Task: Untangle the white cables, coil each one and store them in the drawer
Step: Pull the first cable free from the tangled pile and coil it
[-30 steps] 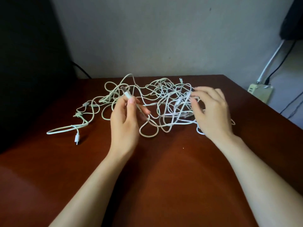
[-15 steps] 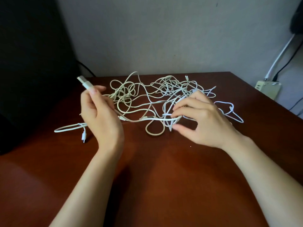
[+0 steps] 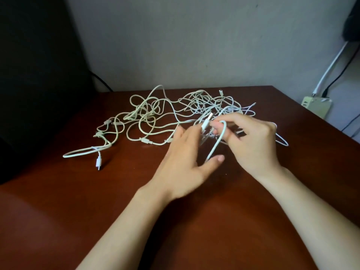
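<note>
A tangle of white cables point(image 3: 175, 114) lies on the brown table point(image 3: 194, 221), spreading from the middle towards the back. My right hand point(image 3: 255, 141) has curled fingers and pinches a loop of one white cable point(image 3: 216, 143) just beside its USB plug point(image 3: 206, 122), which sticks upward. My left hand point(image 3: 187, 160) is right next to it, fingers stretched out and blurred, fingertips at the plug. Its thumb touches the lower end of the hanging loop. A loose end with a small plug point(image 3: 98, 162) lies at the left. No drawer is in view.
A wall runs right behind the table. A dark object point(image 3: 35, 75) stands at the left with a black cord behind it. A power strip point(image 3: 316, 104) with white and black leads sits off the table's right edge.
My left hand has carried the plug from up at the left over to my right hand. My right hand has lifted off the heap and now pinches that cable.
</note>
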A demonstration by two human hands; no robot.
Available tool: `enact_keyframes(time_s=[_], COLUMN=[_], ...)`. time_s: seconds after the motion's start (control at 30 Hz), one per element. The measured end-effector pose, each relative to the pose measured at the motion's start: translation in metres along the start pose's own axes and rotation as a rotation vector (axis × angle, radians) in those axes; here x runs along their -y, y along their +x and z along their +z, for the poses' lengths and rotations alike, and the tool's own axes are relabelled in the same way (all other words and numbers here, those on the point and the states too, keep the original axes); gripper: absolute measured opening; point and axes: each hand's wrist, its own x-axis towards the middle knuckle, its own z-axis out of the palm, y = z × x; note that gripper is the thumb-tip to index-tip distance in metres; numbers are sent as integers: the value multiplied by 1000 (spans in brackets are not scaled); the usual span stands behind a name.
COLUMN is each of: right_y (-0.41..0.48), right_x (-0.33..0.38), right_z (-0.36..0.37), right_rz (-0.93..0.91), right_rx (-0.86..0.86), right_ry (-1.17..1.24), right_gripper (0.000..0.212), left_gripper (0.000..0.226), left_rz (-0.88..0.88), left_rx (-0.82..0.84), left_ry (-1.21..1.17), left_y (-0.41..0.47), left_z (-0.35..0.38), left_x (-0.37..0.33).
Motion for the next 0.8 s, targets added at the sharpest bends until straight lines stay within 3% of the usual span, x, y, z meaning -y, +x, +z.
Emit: enact_keyframes(time_s=[0.17, 0.37, 0.6, 0.8], right_y=[0, 1, -5, -13], right_x=[9, 13, 8, 4], right_z=[1, 0, 9, 21], right_rz=[-11, -90, -265, -270], right_rx=[-22, 49, 194, 262], right_ry=[36, 73, -82, -342], right_gripper=[8, 20, 22, 25], left_gripper=[19, 34, 34, 30], left_rz=[26, -215, -302, -271], left_rx=[-180, -398, -411, -239], left_ry=[10, -451, -793, -1166], left_y=[4, 10, 12, 11], left_z=[1, -19, -35, -37], left_x=[1, -1, 5, -1])
